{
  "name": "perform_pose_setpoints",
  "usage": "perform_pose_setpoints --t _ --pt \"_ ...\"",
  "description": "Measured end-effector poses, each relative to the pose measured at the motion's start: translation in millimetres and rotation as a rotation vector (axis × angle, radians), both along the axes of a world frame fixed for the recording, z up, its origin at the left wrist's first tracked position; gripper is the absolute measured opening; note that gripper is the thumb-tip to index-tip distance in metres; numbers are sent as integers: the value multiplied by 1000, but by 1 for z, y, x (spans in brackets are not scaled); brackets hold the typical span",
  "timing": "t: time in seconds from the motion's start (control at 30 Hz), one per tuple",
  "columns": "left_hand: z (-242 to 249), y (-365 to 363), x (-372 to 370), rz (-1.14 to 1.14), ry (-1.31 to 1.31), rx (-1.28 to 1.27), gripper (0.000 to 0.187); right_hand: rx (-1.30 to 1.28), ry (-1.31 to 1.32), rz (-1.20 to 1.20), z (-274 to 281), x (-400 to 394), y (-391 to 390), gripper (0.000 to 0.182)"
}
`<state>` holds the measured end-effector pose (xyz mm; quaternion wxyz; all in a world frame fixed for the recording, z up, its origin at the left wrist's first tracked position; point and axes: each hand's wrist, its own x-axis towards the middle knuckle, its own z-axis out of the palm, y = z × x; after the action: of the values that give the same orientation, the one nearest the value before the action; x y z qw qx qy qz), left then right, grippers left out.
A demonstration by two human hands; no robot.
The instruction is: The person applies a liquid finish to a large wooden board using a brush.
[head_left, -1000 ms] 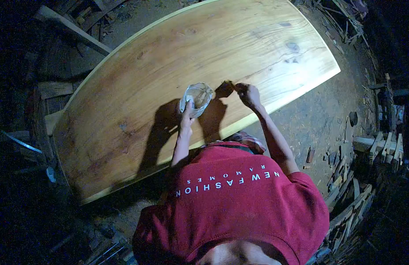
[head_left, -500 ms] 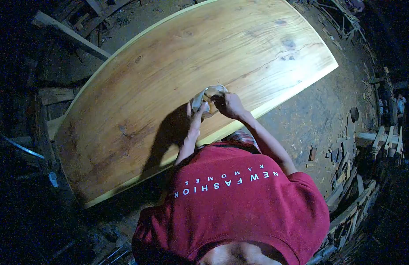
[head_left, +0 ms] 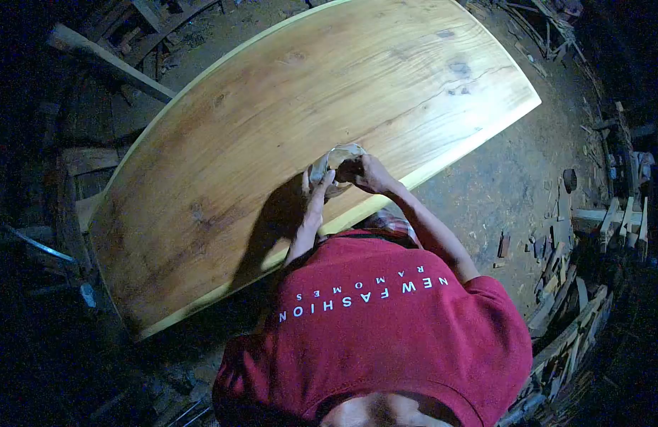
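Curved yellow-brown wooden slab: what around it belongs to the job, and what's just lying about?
In use: curved yellow-brown wooden slab; pale, cloudy cup in the left hand, right hand at its mouth.

Lying about: small reddish-brown block, dark round disc, rough wooden offcuts.

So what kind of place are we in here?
Probably a rough woodworking shop: a large wooden slab with a curved edge lies before the person, offcuts are piled along the right side, and wood scraps litter the dirty floor.
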<state>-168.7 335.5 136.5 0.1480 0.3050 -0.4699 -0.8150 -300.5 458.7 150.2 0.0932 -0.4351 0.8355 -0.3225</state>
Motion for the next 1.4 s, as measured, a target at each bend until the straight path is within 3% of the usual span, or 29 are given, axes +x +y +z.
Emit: perform_pose_setpoints --t 0.03,0.1,0.23,0.3,0.37,0.4,0.43,0.5,0.57,0.67,0.7,0.77,0.8,0.83,0.9,0.97,1.0,1.03,1.1,1.23,1.3,1.4 --pt "-4 1 -1 16 -5 0 83 0 0 -2 1 -4 4 11" --pt "-6 -1 -2 21 -38 -22 84 -73 -767 -48 36 -6 8 16" --pt "-22 -8 5 114 -132 -114 86 -328 -745 -213 95 -24 28 18" --pt "-19 -11 10 68 -106 -83 89 -449 -711 -265 75 -51 37 18" --pt "10 -8 16 87 -306 45 81 -430 -512 -254 59 -73 42 19" --pt "-10 -13 19 66 -302 42 80 -322 -164 -280 57 -75 37 17" --pt "-18 -17 22 68 -302 41 80 -324 -164 -278 47 -80 35 17" --pt "-27 -22 27 -40 -199 77 88 69 322 -398 7 -96 33 18" --pt "-13 -19 31 -56 -200 80 85 113 362 -407 -52 -117 33 11" --pt "-19 -21 36 -54 -175 82 82 119 341 -332 -51 -91 17 14" --pt "-20 -21 38 -49 -174 96 82 -18 345 -295 -31 -72 9 15" --pt "-19 -21 44 -45 -175 111 82 92 298 -273 -65 -72 2 17" --pt "-19 -21 45 -43 -178 118 81 100 267 -200 -44 -58 -1 14" --pt "-19 -22 46 -41 -181 124 81 -47 260 -180 -77 -67 -5 14" --pt "-24 -22 47 -28 -192 126 75 -69 346 -143 -82 -69 -2 20" --pt "-28 -22 47 -15 -200 126 68 -89 -238 -176 -38 -67 8 25" --pt "-29 -22 47 -10 -192 142 68 -216 -587 -229 -29 -72 18 25" --pt "-28 -23 44 -5 -182 157 67 -312 -743 -286 -26 -79 29 23" --pt "-24 -24 43 -40 -180 157 72 -279 -772 -437 -20 -97 50 22" --pt "-33 -28 44 -70 -165 174 77 -352 -631 -464 -18 -112 77 21" --pt "-39 -31 41 -48 -186 153 77 -73 93 -449 -12 -103 71 25" --pt "-37 -31 40 -72 -187 182 77 188 269 -464 -33 -82 49 21"
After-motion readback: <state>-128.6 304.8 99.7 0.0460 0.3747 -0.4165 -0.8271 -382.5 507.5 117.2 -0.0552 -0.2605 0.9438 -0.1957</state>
